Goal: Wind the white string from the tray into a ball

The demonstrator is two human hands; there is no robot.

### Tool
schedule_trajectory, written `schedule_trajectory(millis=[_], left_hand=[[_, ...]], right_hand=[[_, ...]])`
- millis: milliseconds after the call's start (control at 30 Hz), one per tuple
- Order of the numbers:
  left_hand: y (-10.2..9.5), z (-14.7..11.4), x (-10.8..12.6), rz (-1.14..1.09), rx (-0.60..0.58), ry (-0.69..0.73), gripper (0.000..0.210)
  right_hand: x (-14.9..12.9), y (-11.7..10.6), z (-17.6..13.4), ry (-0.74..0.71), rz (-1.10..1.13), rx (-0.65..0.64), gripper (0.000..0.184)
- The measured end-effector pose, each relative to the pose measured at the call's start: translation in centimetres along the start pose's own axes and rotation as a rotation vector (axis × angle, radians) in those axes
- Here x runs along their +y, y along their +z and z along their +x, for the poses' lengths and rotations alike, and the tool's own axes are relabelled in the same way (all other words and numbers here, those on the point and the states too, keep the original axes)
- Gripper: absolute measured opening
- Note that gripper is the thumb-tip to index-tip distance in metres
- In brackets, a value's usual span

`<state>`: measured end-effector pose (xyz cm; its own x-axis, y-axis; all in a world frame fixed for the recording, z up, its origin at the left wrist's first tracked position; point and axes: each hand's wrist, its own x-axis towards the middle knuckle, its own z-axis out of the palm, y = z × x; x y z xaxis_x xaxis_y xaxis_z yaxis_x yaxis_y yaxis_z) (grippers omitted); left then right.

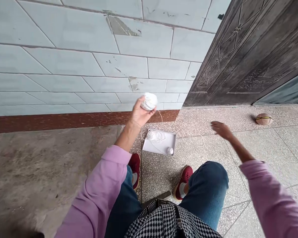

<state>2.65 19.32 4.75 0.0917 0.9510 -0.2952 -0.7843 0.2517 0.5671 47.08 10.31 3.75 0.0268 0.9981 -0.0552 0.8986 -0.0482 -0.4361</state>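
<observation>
My left hand (140, 114) is wrapped round a ball of white yarn (149, 101), raised in front of the tiled wall. From beneath the ball a strand hangs down toward a shallow white tray (165, 148) on the floor. Loose loops of white yarn (155, 136) and a small wound ball (170, 151) lie in that tray. Out to the right, over the floor, my right hand (223, 130) has its fingers curled together; what they hold, if anything, cannot be made out. A thin pale strand (197, 144) runs across the floor below it.
A pale tiled wall (72, 62) with a brown skirting rises ahead, beside a dark carved door (228, 66). On the floor at right lies a round tan object with a yellow-and-black band (264, 119). My knees and red shoes (186, 174) are close to the tray.
</observation>
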Motion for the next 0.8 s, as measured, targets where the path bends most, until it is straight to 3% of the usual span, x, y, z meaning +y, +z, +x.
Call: schedule_trajectory(millis=[33, 100, 167, 267, 333, 433, 633, 800], left_hand=[[0.4, -0.3, -0.8, 0.015, -0.026, -0.042, 0.054], [1.0, -1.0, -2.2, 0.043, -0.088, -0.117, 0.058], [1.3, -1.5, -3.2, 0.066, -0.155, -0.181, 0.060], [1.4, -1.6, -3.5, 0.070, -0.212, -0.216, 0.062], [1.2, -1.3, -2.8, 0.037, -0.200, -0.169, 0.060], [0.4, -0.4, -0.7, -0.049, -0.128, -0.049, 0.053], [-2.4, 0.6, 4.2, -0.152, 0.066, 0.188, 0.049], [-3.5, 0.1, 5.5, -0.138, 0.135, 0.147, 0.051]], right_hand=[[-2.5, 2.9, 1.4, -0.014, 0.077, -0.041, 0.036], [-8.1, 7.8, 3.4, -0.049, 0.459, -0.115, 0.050], [-13.8, 11.0, 4.4, -0.158, 0.744, -0.132, 0.063], [-19.1, 12.6, 4.4, -0.211, 0.977, -0.176, 0.060], [-19.4, 12.0, 3.7, -0.177, 1.008, -0.175, 0.049], [-15.7, 9.9, 2.0, -0.098, 0.935, -0.110, 0.055], [-2.5, 4.0, -4.7, 0.187, 0.607, -0.009, 0.071], [7.4, 0.1, -13.0, 0.449, 0.486, 0.076, 0.068]])
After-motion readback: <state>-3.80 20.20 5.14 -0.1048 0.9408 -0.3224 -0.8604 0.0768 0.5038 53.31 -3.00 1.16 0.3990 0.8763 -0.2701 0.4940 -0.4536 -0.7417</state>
